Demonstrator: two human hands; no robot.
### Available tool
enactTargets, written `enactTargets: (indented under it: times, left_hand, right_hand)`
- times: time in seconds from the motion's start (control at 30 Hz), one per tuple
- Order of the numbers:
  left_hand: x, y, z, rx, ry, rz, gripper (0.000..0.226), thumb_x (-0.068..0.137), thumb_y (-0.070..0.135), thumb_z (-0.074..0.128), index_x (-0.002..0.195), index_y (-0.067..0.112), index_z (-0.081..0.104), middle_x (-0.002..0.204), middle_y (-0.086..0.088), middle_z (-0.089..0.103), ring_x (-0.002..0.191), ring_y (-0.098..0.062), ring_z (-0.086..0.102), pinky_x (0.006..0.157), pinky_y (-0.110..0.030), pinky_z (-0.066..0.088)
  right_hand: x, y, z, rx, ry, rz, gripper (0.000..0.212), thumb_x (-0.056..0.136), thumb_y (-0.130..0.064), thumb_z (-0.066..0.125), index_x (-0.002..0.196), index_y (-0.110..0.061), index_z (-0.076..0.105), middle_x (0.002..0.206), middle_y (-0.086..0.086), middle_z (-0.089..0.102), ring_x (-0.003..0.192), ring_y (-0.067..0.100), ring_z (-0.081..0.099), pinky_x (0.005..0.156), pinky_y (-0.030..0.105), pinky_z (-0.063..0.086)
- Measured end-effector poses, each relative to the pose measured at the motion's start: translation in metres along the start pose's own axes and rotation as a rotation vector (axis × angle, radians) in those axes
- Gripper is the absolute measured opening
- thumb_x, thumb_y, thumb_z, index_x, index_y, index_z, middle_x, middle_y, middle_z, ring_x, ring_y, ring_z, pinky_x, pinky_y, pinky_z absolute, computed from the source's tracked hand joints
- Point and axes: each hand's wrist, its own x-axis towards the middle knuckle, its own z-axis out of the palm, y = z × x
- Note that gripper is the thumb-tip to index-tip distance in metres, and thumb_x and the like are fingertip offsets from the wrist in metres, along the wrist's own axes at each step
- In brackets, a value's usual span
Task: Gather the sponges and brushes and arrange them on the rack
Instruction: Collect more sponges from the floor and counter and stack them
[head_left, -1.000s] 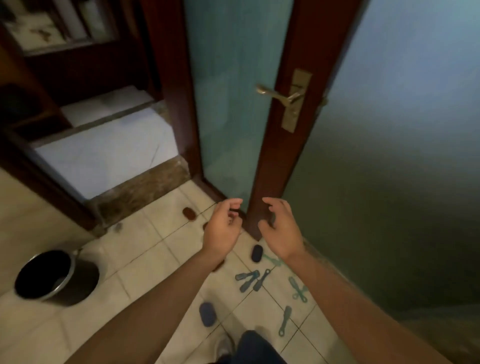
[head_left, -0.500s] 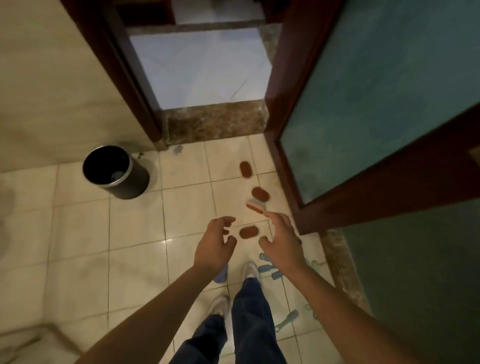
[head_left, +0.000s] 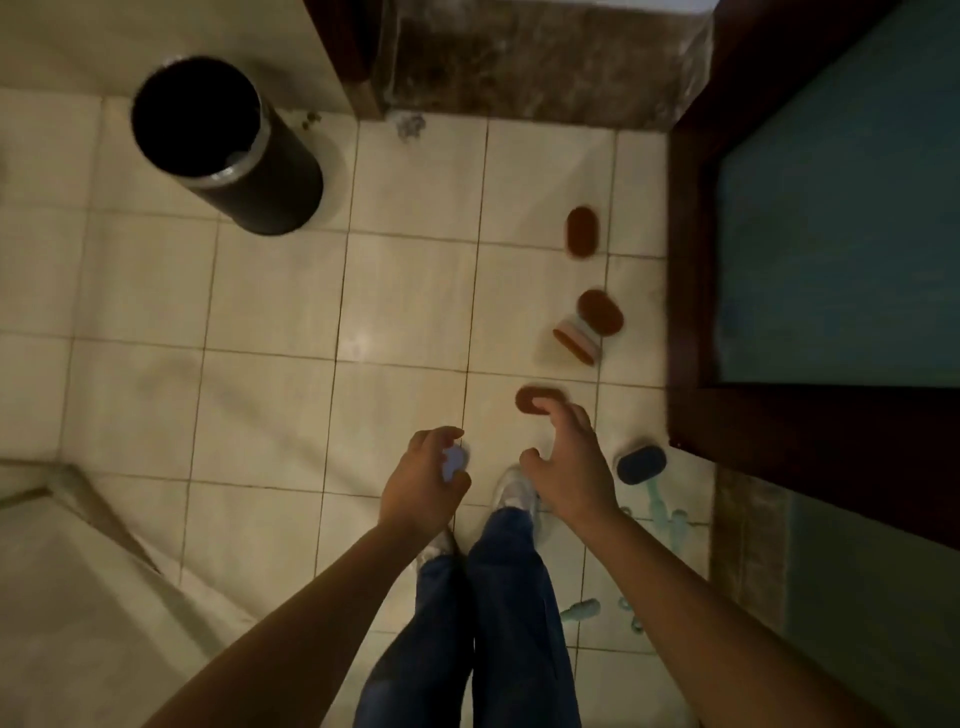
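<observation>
- Pale tiled floor (head_left: 270, 312) fills my feed from the head camera, the wearer standing and looking straight down
- A dark wooden door (head_left: 691, 260) with a frosted blue-green pane runs along the right edge; a mottled brown stone threshold (head_left: 545, 57) crosses the top
- A black cylindrical bin (head_left: 280, 176) with a metal rim stands upright at the upper left, well apart from the scattered items
- Two legs in blue jeans (head_left: 509, 597) come up from the bottom edge, with a white shoe (head_left: 511, 491) showing between the hands
- The left hand (head_left: 423, 486) hangs above the floor, fingers loosely curled toward the thumb and gripping nothing that I can make out; a pale blue sponge (head_left: 454, 460) shows through the gap between thumb and fingers
- The right hand (head_left: 571, 467) is held palm down, fingers spread and bent, thumb wide apart; its fingertips overlap a brown oval sponge (head_left: 530, 397) in my view, though I cannot tell whether they touch it
- Three more sponges lie in a loose line along the door: the farthest sponge (head_left: 582, 231) alone, a second brown sponge (head_left: 601, 312) nearer, and a tipped sponge (head_left: 575, 340) with a pale layer just beside it
- A dark blue sponge (head_left: 640, 463) sits near the door's lower corner, right of the right hand
- Teal brushes (head_left: 662, 512) lie blurred on the tiles by the right wrist, and another teal brush (head_left: 582, 610) lies beside the right leg
</observation>
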Motion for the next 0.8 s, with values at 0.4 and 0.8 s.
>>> enactTargets:
  times: [0.4,0.8]
  left_hand:
    - [0.131,-0.167,0.128,-0.048,-0.053,-0.208,0.061,0.082,0.019,0.069,0.137,0.022,0.041,0.135,-0.001,0.044,0.111,-0.019,0.056,0.09,-0.035,0.052]
    - [0.191,-0.269,0.214,0.239,-0.076,-0.048,0.093,0.073,0.032,0.077,0.147,0.025,0.022,0.145,0.0,0.029,0.127,-0.024,0.039,0.093,-0.035,0.05]
  right_hand:
    - [0.117,0.126,0.201,-0.126,-0.2,0.036,0.055,0.091,-0.006,0.049,0.142,-0.027,0.039,0.148,-0.004,0.037,0.132,0.018,0.043,0.098,0.035,0.045]
    - [0.174,0.192,0.31,0.06,-0.349,0.154,0.043,0.097,-0.008,0.044,0.138,-0.02,0.045,0.141,0.003,0.046,0.121,0.024,0.051,0.1,0.039,0.046]
